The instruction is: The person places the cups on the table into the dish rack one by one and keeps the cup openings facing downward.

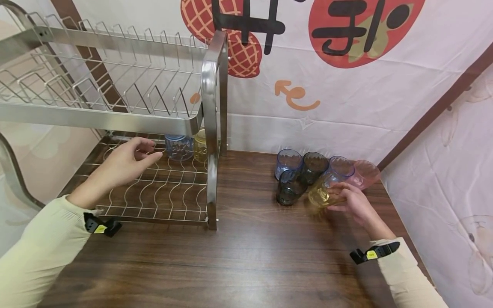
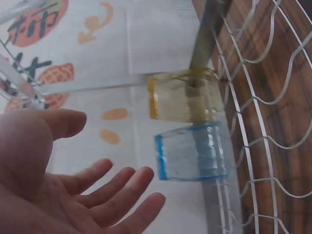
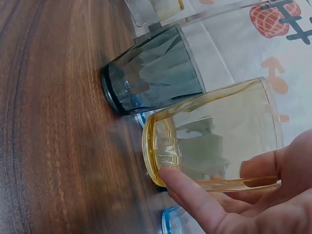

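Note:
My right hand (image 1: pixel 352 202) grips a clear yellow glass (image 1: pixel 320 197) by its side, at the front of a cluster of glasses. In the right wrist view this glass (image 3: pixel 209 131) has its thick base near the table, and a dark grey glass (image 3: pixel 151 73) stands beside it. My left hand (image 1: pixel 125 161) is held over the lower shelf of a metal dish rack (image 1: pixel 154 170), fingers loosely bent with nothing in them. Close to its fingertips are a blue glass (image 1: pixel 179 147) and a yellow glass (image 1: pixel 200 146) on that shelf, coloured bases up in the left wrist view.
Around the held glass stand two blue-rimmed glasses (image 1: pixel 289 160), two dark ones (image 1: pixel 291 187) and a pink one (image 1: pixel 365 174). The rack's upper tier (image 1: pixel 115 122) overhangs the lower shelf, and its side post (image 1: pixel 212 171) rises between shelf and cluster. A printed cloth (image 1: pixel 262 128) hangs behind.

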`<act>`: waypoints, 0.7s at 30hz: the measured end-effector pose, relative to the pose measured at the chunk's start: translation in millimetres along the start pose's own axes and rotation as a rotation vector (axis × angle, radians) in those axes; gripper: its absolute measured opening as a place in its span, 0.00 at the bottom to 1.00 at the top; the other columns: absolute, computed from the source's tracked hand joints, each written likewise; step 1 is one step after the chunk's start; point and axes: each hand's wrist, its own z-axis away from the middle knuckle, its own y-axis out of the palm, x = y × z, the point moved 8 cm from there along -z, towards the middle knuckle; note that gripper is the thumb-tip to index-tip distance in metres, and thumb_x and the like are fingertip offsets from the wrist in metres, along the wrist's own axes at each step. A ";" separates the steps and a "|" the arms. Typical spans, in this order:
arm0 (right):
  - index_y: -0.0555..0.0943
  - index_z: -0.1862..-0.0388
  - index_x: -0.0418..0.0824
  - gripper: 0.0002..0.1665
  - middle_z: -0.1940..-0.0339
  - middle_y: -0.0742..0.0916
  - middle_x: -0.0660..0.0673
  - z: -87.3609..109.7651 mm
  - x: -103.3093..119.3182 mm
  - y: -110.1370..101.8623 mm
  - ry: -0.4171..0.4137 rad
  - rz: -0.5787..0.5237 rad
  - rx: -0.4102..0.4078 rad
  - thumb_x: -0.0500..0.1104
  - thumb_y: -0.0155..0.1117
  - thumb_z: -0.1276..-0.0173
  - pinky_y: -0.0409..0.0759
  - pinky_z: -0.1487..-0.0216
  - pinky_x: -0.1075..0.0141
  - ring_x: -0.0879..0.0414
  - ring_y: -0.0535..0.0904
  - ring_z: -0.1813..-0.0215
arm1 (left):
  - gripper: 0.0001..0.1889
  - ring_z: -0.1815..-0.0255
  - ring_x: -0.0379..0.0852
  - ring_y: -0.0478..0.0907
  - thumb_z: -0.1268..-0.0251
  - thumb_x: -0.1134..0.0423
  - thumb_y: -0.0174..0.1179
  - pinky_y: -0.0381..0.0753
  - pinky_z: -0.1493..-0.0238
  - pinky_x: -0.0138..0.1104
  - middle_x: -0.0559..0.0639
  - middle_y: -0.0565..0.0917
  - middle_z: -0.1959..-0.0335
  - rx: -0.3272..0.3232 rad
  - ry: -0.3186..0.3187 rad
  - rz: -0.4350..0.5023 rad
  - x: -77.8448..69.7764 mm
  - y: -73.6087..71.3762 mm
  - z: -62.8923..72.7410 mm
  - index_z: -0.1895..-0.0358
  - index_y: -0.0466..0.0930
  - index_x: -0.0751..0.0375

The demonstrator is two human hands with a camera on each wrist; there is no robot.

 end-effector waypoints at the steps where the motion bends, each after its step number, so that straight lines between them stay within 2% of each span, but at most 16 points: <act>1: 0.57 0.27 0.20 0.32 0.46 0.81 0.45 0.6 1.0 0.0 0.000 0.001 0.001 0.28 0.35 0.29 0.86 0.49 0.55 0.62 0.78 0.50 | 0.29 0.46 0.68 0.80 0.23 0.49 0.56 0.77 0.48 0.56 0.73 0.78 0.41 0.003 0.008 -0.004 -2.4 -0.7 1.9 0.35 0.70 0.73; 6: 0.57 0.27 0.20 0.31 0.44 0.80 0.43 4.2 7.1 1.0 -0.004 0.005 0.004 0.29 0.35 0.27 0.86 0.48 0.55 0.62 0.78 0.49 | 0.25 0.50 0.60 0.82 0.24 0.48 0.58 0.77 0.53 0.48 0.66 0.82 0.46 0.044 0.037 -0.035 -16.4 -1.4 12.9 0.39 0.75 0.67; 9: 0.58 0.27 0.20 0.30 0.43 0.79 0.41 7.3 11.5 1.0 -0.010 0.010 -0.001 0.29 0.35 0.27 0.86 0.49 0.56 0.63 0.78 0.49 | 0.23 0.50 0.58 0.82 0.25 0.49 0.60 0.77 0.52 0.48 0.63 0.84 0.49 0.078 0.054 -0.049 -24.9 -0.1 20.0 0.41 0.76 0.66; 15: 0.57 0.26 0.22 0.30 0.34 0.70 0.28 12.0 18.9 1.6 -0.012 0.040 -0.004 0.30 0.33 0.25 0.87 0.51 0.57 0.65 0.76 0.48 | 0.19 0.55 0.52 0.82 0.27 0.54 0.63 0.77 0.54 0.46 0.56 0.86 0.53 0.108 0.100 -0.075 -41.3 0.7 32.7 0.43 0.79 0.63; 21: 0.57 0.26 0.22 0.30 0.34 0.71 0.27 13.8 22.6 3.2 -0.023 0.051 -0.004 0.30 0.32 0.25 0.87 0.51 0.57 0.65 0.78 0.48 | 0.16 0.54 0.49 0.82 0.28 0.54 0.64 0.77 0.56 0.43 0.52 0.86 0.54 0.137 0.122 -0.068 -54.9 0.8 41.3 0.45 0.81 0.60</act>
